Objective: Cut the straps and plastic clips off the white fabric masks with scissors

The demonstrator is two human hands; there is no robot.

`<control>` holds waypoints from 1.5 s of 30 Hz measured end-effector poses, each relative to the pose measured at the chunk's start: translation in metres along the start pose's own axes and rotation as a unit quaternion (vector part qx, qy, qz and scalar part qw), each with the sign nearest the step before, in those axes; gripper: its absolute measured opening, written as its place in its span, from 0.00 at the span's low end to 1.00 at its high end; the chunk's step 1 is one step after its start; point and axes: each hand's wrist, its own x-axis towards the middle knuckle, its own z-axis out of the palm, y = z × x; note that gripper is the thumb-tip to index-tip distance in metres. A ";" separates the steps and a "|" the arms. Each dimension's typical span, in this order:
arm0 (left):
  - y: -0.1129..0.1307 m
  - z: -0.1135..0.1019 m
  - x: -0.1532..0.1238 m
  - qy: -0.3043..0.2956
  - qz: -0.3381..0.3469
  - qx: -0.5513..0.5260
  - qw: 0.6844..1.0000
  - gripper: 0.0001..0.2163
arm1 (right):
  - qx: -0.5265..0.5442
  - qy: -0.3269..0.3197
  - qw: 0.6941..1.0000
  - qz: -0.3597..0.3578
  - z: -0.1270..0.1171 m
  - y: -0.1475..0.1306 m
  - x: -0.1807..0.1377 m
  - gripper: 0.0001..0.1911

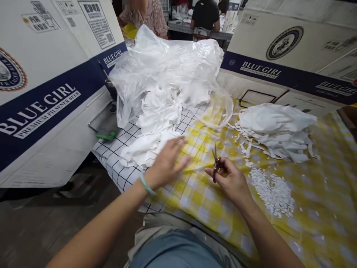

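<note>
My right hand (230, 180) grips a small pair of dark red-handled scissors (215, 165), the blades pointing away from me and slightly parted. My left hand (167, 162), a bit blurred, has its fingers stretched out and nothing visible in it. It hovers beside a heap of white fabric pieces (161, 111) that spills from a clear plastic bag (173, 56). To the right lies a stack of white fabric pieces with thin straps (279, 126). A pile of tiny white clippings (272, 191) is spread on the yellow checked cloth (212, 203) nearby.
Large Blue Girl beer cartons stand at the left (55, 85) and back right (279, 56). A grey object with a green part (106, 136) sits by the left carton. Other people (205, 16) are beyond the table, whose white grid cover (117, 175) shows at the left.
</note>
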 end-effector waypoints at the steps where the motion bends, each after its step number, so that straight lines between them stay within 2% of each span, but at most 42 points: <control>1: -0.019 -0.017 -0.005 0.012 -0.034 0.084 0.996 0.20 | 0.004 -0.012 1.000 0.021 0.003 -0.003 0.006 0.18; 3: -0.052 -0.040 -0.008 0.022 -0.057 0.124 0.990 0.20 | 0.007 -0.037 0.999 0.040 0.017 -0.010 0.024 0.22; 5: -0.071 -0.046 -0.005 0.021 -0.054 0.130 0.990 0.19 | 0.017 -0.044 0.998 0.029 0.042 -0.020 0.049 0.24; 7: -0.076 -0.041 0.002 0.029 -0.046 0.135 0.989 0.17 | 0.043 -0.024 0.999 0.014 0.072 -0.032 0.078 0.23; 9: -0.073 -0.033 0.011 0.046 -0.040 0.139 0.988 0.13 | 0.064 -0.019 0.998 0.008 0.097 -0.042 0.103 0.16; 11: -0.067 -0.031 0.017 0.060 -0.034 0.143 0.987 0.11 | 0.084 -0.026 0.996 0.002 0.103 -0.049 0.114 0.11; 14: -0.055 -0.039 0.017 0.068 -0.018 0.140 0.988 0.10 | 0.114 -0.023 0.993 -0.024 0.073 -0.042 0.094 0.10; 17: -0.044 -0.044 0.014 0.061 0.013 0.122 0.991 0.11 | 0.143 -0.004 0.987 -0.077 0.020 -0.013 0.042 0.12; 19: -0.039 -0.035 0.020 0.048 0.049 0.108 0.992 0.12 | 0.134 -0.016 0.989 -0.064 -0.005 0.011 0.003 0.12; 21: -0.037 -0.016 0.033 0.008 0.097 0.087 0.991 0.14 | 0.118 -0.037 0.992 -0.021 -0.017 0.033 -0.032 0.13; 23: -0.034 0.013 0.050 -0.079 0.160 0.063 0.982 0.18 | 0.109 -0.044 0.993 0.020 -0.018 0.049 -0.058 0.13; 26: -0.027 0.059 0.077 -0.201 0.239 0.041 0.949 0.21 | 0.107 -0.026 0.993 0.049 -0.016 0.062 -0.078 0.13; 29: -0.018 0.085 0.096 -0.238 0.272 0.030 0.932 0.13 | 0.101 -0.004 0.994 0.049 -0.025 0.066 -0.083 0.12; 31: -0.009 0.088 0.102 -0.240 0.272 0.027 0.932 0.09 | 0.073 0.022 0.995 0.066 -0.034 0.065 -0.080 0.11; 34: 0.012 0.073 0.101 -0.208 0.242 0.025 0.947 0.06 | 0.032 0.127 0.987 0.097 -0.034 0.052 -0.064 0.15; 36: 0.031 0.054 0.093 -0.177 0.223 0.024 0.958 0.06 | 0.073 0.180 0.978 0.077 -0.020 0.037 -0.047 0.22; 37: 0.041 0.043 0.087 -0.161 0.211 0.022 0.964 0.06 | 0.111 0.185 0.975 0.056 -0.010 0.029 -0.037 0.24; 39: 0.058 0.019 0.074 -0.146 0.155 0.000 0.977 0.05 | 0.187 0.173 0.967 0.025 0.010 0.013 -0.018 0.22; 41: 0.065 -0.003 0.060 -0.174 0.047 -0.072 0.981 0.03 | 0.264 0.157 0.952 0.017 0.023 0.002 -0.004 0.17; 42: 0.065 -0.012 0.053 -0.206 -0.023 -0.129 0.970 0.03 | 0.301 0.147 0.942 0.016 0.024 -0.002 0.001 0.16; 43: 0.063 -0.020 0.046 -0.243 -0.096 -0.195 0.945 0.03 | 0.337 0.135 0.932 0.011 0.021 -0.006 0.004 0.15; 45: 0.057 -0.028 0.032 -0.307 -0.216 -0.317 0.871 0.07 | 0.390 0.092 0.916 -0.009 0.008 -0.010 0.009 0.16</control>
